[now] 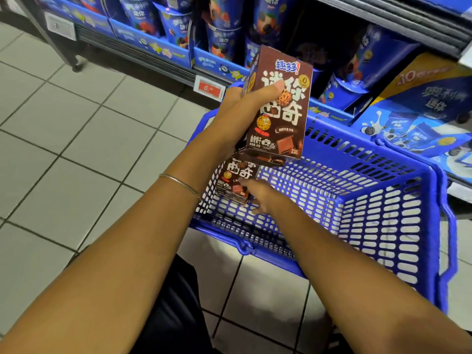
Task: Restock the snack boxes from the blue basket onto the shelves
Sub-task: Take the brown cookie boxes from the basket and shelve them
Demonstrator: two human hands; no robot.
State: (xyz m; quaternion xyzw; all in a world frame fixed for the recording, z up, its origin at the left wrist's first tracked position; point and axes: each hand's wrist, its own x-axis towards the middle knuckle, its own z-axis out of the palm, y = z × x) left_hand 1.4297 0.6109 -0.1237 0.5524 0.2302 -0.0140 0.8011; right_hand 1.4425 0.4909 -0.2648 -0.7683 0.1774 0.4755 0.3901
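My left hand [245,103] grips a tall brown cookie snack box [281,111] upright above the near-left corner of the blue basket [378,205], thumb across its front. A second brown snack box [233,180] stands inside the basket against its left wall, partly hidden behind the held one. My right hand [260,198] reaches into the basket, its fingers closing on the lower right edge of that second box. The rest of the basket floor shows bare mesh.
Low shelves [158,49] along the back hold blue cookie tubs and display cartons, with a red price tag [209,88] on the shelf edge. A large blue carton [421,118] sits right of the basket. White tiled floor [76,139] lies to the left.
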